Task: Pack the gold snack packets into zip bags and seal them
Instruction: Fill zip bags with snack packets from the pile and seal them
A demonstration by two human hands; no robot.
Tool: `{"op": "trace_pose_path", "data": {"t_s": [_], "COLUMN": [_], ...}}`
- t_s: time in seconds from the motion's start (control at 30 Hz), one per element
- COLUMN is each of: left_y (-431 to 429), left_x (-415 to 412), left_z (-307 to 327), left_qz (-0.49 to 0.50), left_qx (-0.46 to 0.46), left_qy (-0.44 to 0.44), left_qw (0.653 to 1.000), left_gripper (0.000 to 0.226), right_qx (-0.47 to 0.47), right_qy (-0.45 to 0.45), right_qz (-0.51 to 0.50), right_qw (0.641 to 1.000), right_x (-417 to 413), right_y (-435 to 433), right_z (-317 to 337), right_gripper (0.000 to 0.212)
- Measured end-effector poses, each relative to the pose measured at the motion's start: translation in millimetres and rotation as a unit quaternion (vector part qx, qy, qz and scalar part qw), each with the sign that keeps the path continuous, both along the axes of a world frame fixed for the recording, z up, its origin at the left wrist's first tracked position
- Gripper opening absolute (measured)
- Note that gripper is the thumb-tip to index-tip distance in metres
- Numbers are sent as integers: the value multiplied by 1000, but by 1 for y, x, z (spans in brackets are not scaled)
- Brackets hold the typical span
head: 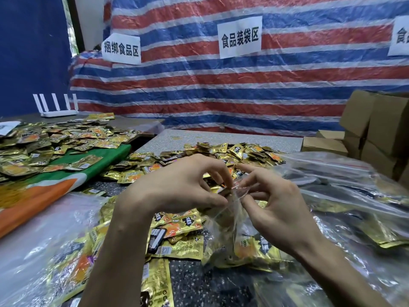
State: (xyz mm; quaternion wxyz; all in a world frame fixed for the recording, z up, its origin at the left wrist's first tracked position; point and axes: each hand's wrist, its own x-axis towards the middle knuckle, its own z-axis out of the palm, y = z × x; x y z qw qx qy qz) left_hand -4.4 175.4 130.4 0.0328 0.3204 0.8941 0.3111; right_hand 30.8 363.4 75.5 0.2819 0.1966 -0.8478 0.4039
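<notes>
Left hand (pixel 177 185), right hand (pixel 274 202) pinch zip bag (pixel 223 222) mouth; gold packets (pixel 254 245) inside.

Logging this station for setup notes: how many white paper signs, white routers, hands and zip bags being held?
White paper signs: 3 (rightmost cut off by the frame)
White router: 1
Hands: 2, left hand and right hand
Zip bag pinched by both: 1
Total: 7

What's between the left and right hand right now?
In the head view, the mouth of a clear zip bag spans the gap. The left hand and right hand both pinch it, with gold packets inside lower down.
</notes>
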Motion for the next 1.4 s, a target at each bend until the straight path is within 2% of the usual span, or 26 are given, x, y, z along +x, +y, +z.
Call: {"op": "trace_pose_path", "data": {"t_s": [0.1, 0.17, 0.2, 0.27, 0.33, 0.4, 0.5, 0.57, 0.67, 0.8, 0.93, 1.0, 1.07, 1.13, 1.2, 1.27, 1.4], "left_y": [3, 5, 4, 2, -1, -3, -2, 1, 7, 8, -1, -6, -8, -8, -12, -21, -39], "left_x": [-7, -13, -16, -21, -23, -25, -28, -29, -28, -21, -7, 4, 12, 11, 8, 4, 2], "left_z": [-3, -8, -11, -14, -14, -13, -11, -11, -12, -9, 2, 7, 8, 5, 5, 6, 9], "left_qz": [20, 57, 74, 62, 12, -3, 59, 113, 180, 121, 77, 31, 24, 60, 112, 132, 88], "left_qx": [-9, -31, -43, -28, -3, -1, -9, 32, 113, 165, 108, 53, -20, -58, -56, -44, -2], "left_qy": [21, 17, -7, -116, -175, -137, -19, 46, 119, 51, 60, 37, 26, 54, 66, 51, 16], "left_qw": [1000, 998, 996, 991, 985, 991, 998, 992, 970, 977, 989, 997, 999, 995, 990, 989, 996], "left_gripper": [13, 25, 32, 39, 30, 18, 16, 12, 23, 35, 49, 50, 44, 27, 16, 16, 17], "right_qx": [-7, -20, -24, -24, -24, -18, -12, -7, 3, 5, 8, 17, 16, 19, 35, 59, 158], "right_qy": [-7, -5, -4, -4, -5, -1, 5, 8, 19, 33, 43, 56, 62, 66, 63, 47, -8], "right_qz": [8, 14, 16, 23, 33, 39, 53, 63, 66, 35, -23, -68, -107, -126, -127, -111, -65], "right_qw": [1000, 1000, 1000, 999, 999, 999, 999, 998, 998, 999, 999, 996, 992, 990, 989, 991, 985], "right_x": [-1, -1, -2, -1, -1, -2, 0, 2, 6, 7, 2, 1, 1, 2, 4, 5, 5], "right_y": [0, 1, 1, 1, 1, 1, 0, 0, 4, 7, 7, 8, 8, 9, 11, 15, 25], "right_z": [-1, -1, -2, -2, -2, -1, 0, 3, 6, 8, 2, 0, 0, 1, 5, 9, 17], "right_gripper": [21, 20, 20, 20, 20, 21, 22, 23, 23, 18, 13, 13, 15, 17, 21, 27, 28]}}
